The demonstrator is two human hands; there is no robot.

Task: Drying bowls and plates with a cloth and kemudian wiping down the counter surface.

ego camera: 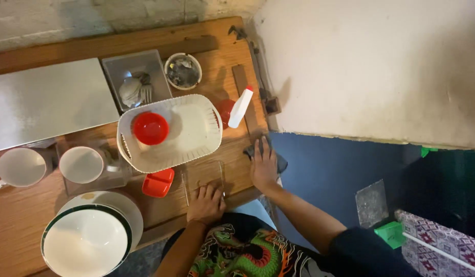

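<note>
My left hand (206, 203) rests flat on the near edge of the wooden table (22, 215), its fingers touching a clear glass rectangular dish (202, 176). My right hand (263, 165) presses down on a dark grey cloth (281, 162) at the table's right corner. A white spray bottle with a red cap (240, 106) lies tilted just beyond that hand. A white plastic basket (196, 134) holding a red bowl (150, 128) stands left of the bottle.
A red square container (158, 182) sits beside the glass dish. Stacked white bowls (88, 241), two white cups (81, 164), a cutlery tray (136, 79), a small round bowl (183, 71) and a metal sheet (47, 100) fill the table. A white wall (370, 66) rises at right.
</note>
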